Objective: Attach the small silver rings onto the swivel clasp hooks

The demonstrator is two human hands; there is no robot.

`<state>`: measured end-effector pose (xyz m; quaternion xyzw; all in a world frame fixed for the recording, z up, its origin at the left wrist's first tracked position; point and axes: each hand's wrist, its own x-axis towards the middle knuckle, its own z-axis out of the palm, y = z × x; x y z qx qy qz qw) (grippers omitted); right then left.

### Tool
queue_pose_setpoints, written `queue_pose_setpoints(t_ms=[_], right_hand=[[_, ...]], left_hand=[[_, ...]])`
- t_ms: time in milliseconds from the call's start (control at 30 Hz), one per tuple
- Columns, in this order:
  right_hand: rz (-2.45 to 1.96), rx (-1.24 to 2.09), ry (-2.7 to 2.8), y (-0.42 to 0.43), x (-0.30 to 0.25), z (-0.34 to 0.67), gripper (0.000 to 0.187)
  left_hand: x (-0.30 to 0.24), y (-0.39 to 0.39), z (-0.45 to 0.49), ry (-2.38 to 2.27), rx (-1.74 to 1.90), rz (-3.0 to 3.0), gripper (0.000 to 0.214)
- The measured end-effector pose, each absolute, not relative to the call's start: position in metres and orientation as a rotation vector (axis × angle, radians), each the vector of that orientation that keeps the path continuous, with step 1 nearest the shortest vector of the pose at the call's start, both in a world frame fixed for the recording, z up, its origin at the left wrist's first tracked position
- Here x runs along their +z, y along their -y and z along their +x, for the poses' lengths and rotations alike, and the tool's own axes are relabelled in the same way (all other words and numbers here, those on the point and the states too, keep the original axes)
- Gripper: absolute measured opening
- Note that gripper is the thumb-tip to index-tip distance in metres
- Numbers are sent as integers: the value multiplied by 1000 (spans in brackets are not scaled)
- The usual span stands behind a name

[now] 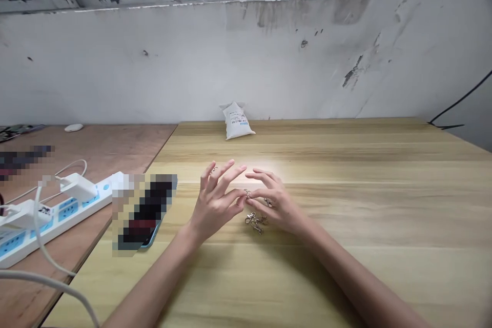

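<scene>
My left hand and right hand pinch a small metal piece at thumb and index tips, near the clasp pile. Probably light, stiff, slippery; best gripped by its rim.

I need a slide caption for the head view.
Left hand and right hand hold a metal piece near metal clasps on a table.
</scene>
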<state>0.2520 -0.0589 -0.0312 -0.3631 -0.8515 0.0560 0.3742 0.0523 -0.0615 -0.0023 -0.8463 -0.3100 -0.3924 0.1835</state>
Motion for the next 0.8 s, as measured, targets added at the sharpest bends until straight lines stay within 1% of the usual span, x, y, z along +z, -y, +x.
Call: queue_pose_setpoints(t_ms=[67,167,267,367,533,700,800], right_hand=[[-933,-124,2209,57,-30,256,12],[-888,-513,2240,64,-20,256,11],[-789,-682,2195,80,-12,249,11],[-768,-620,2287,85,-15,248,15],[-1134,-398,2400,60,-27,275,12],[-1164,-145,2544,55,-26,286,19],[-1160,-58,2531,59,-25,283,22]], left_hand=[[-4,61,53,887,-1058,-2412,10],[-7,59,52,1051,-989,-2494,10],[-10,54,46,1205,-816,-2608,13],[-9,46,32,1236,-672,-2650,13],[-1,38,7,1226,-570,-2708,11],[6,37,4,1228,-504,-2709,11],[7,35,14,1247,-495,-2734,12]])
